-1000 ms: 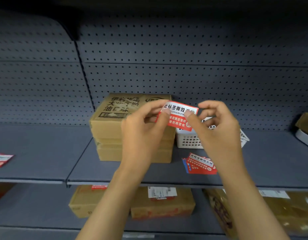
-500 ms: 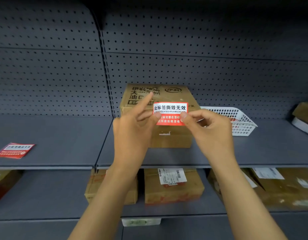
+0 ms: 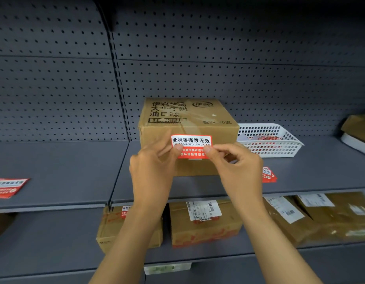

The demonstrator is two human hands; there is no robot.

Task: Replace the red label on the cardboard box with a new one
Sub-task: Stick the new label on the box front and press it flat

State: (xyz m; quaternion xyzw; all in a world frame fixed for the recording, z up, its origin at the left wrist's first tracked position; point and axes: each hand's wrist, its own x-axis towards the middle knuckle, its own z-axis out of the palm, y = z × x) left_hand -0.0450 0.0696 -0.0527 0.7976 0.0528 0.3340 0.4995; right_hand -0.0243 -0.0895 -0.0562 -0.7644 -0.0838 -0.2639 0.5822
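A brown cardboard box with black printed characters stands on the grey shelf. A red and white label lies flat against the box's front face, over the tape seam. My left hand pinches the label's lower left edge between thumb and fingers. My right hand pinches its lower right edge the same way. Whether the label is stuck down or only held against the cardboard, I cannot tell.
A white mesh basket with red labels inside stands right of the box. A crumpled red label lies on the shelf by my right wrist. A red label sheet lies at far left. Several cardboard boxes fill the shelf below.
Both hands carried the label from mid-air down onto the box's front face. The view shifted left, so the box now sits centred.
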